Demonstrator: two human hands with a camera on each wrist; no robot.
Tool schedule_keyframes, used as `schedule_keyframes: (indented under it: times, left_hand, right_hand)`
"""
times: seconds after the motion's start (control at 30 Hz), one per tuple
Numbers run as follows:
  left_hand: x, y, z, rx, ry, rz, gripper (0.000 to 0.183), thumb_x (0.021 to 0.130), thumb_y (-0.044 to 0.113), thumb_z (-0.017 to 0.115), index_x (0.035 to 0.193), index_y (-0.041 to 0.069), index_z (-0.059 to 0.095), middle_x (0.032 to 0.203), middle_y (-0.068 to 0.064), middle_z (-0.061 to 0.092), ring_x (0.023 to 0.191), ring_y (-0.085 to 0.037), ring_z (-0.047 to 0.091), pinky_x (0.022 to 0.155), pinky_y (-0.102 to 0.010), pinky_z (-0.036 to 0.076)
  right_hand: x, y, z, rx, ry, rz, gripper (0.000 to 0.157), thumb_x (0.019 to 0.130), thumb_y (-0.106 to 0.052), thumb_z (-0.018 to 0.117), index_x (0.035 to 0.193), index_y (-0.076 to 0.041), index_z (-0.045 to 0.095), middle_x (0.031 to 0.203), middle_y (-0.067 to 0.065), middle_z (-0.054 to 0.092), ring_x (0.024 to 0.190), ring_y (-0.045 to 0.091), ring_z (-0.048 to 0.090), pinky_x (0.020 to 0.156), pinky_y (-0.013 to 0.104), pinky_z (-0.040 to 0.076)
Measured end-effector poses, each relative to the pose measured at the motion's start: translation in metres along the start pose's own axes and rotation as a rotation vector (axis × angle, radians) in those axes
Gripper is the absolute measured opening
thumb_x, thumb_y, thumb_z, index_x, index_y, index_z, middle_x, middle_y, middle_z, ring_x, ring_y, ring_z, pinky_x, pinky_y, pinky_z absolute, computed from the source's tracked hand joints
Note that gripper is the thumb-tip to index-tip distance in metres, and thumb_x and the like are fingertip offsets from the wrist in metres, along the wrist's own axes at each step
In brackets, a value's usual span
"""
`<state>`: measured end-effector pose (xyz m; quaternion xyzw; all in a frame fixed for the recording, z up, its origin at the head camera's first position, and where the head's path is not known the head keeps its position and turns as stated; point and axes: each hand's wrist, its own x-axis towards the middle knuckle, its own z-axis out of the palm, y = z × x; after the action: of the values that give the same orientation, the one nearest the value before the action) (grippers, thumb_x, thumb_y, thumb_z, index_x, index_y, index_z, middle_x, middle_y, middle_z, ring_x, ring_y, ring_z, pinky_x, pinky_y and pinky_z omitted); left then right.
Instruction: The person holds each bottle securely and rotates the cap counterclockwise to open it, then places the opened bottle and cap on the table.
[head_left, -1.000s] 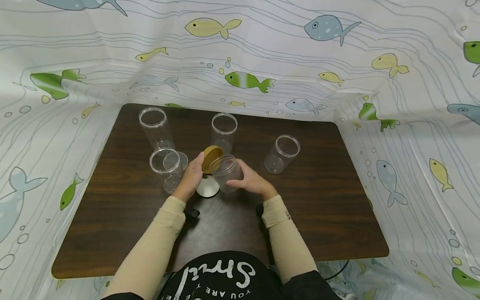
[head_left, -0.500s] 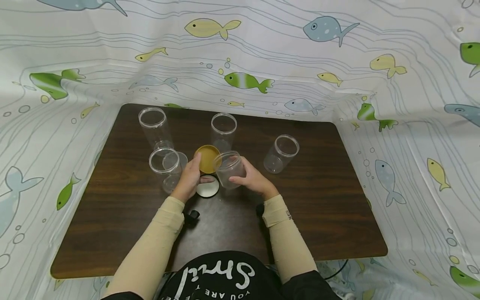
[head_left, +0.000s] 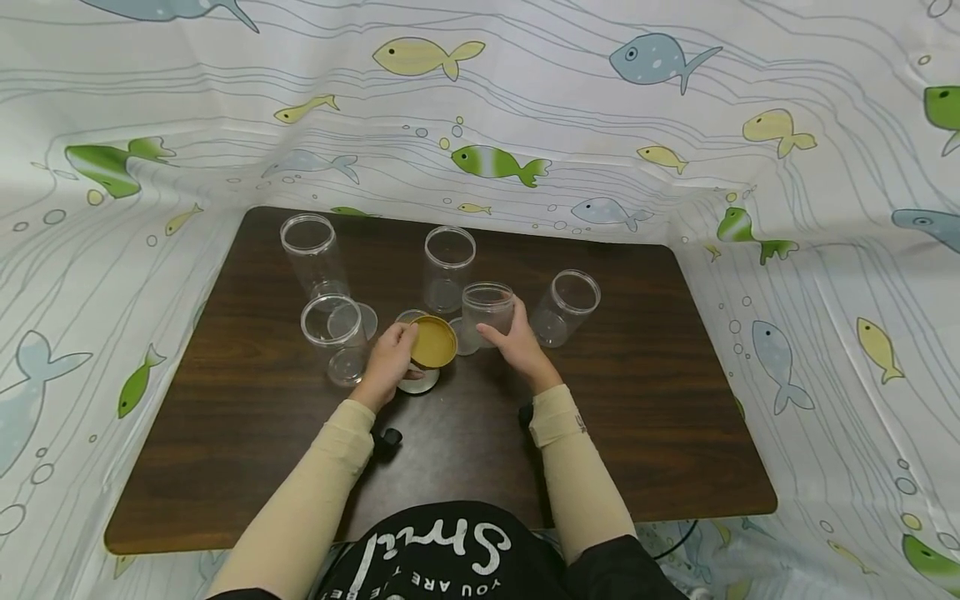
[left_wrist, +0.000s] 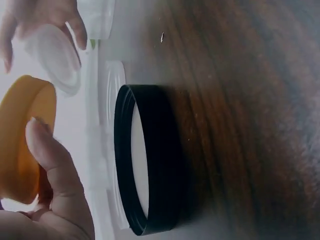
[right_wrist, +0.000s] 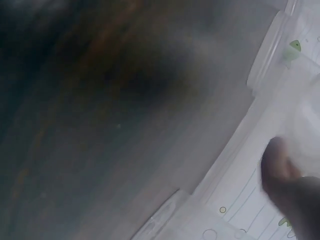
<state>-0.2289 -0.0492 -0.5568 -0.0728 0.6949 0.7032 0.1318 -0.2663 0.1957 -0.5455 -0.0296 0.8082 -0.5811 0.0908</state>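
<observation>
My left hand (head_left: 388,360) pinches a gold screw lid (head_left: 435,342) above the middle of the table, its hollow inside facing up. In the left wrist view, the thumb presses on the gold lid's rim (left_wrist: 46,107). Beneath it lies a black lid (left_wrist: 162,160) with a pale inside. My right hand (head_left: 525,346) holds a clear jar (head_left: 487,307) by its side, tilted, right of the gold lid and apart from it. The right wrist view is blurred; only the thumb (right_wrist: 280,170) and part of a clear shape show.
Clear open jars stand at the far left (head_left: 309,254), nearer left (head_left: 332,329), back middle (head_left: 448,271) and right (head_left: 567,304). Clear round pieces (head_left: 465,340) lie near the held lid. The brown table (head_left: 660,433) backs onto a fish-print cloth (head_left: 525,100).
My right hand has carried the clear jar away from the gold lid, to the right and farther back. My left hand has brought the gold lid slightly nearer and turned its inside upward.
</observation>
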Motion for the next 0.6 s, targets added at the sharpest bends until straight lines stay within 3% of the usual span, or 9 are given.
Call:
schedule_keyframes:
  times: [0.1,0.27,0.4,0.6]
  left_hand:
    - [-0.001,-0.002,0.001,0.047,-0.026,-0.016,0.041,0.108,0.036,0.046,0.128,0.001,0.054,0.104,-0.014,0.059,0.075,-0.017,0.06,0.062,-0.031,0.058]
    - [-0.005,-0.003,0.003,0.085,-0.128,-0.044,0.042,0.107,0.03,0.049,0.135,-0.001,0.05,0.113,-0.019,0.064,0.085,-0.021,0.064,0.066,-0.033,0.06]
    - [-0.009,0.0,0.003,0.088,-0.188,-0.046,0.041,0.107,0.021,0.051,0.139,-0.005,0.046,0.121,-0.025,0.064,0.088,-0.023,0.067,0.066,-0.034,0.06]
    - [-0.009,-0.001,0.003,0.084,-0.274,-0.073,0.049,0.107,0.014,0.052,0.146,-0.01,0.036,0.138,-0.035,0.051,0.087,-0.029,0.07,0.069,-0.037,0.06]
  right_hand:
    - [0.007,0.0,0.0,-0.01,0.026,0.069,0.095,0.092,-0.036,0.076,0.16,-0.015,0.013,0.162,0.016,0.026,0.151,0.032,0.022,0.119,0.052,0.021]
    - [0.019,-0.001,0.0,-0.029,0.086,0.123,0.098,0.091,-0.036,0.076,0.159,-0.013,0.009,0.16,0.023,0.026,0.15,0.037,0.024,0.119,0.052,0.025]
    - [0.027,-0.001,0.001,-0.037,0.136,0.132,0.097,0.091,-0.034,0.076,0.156,-0.009,0.007,0.158,0.026,0.027,0.148,0.037,0.027,0.117,0.05,0.028]
    - [0.04,0.004,0.002,-0.141,0.22,0.095,0.1,0.092,-0.033,0.075,0.156,0.003,0.007,0.16,0.029,0.017,0.149,0.039,0.023,0.12,0.046,0.024]
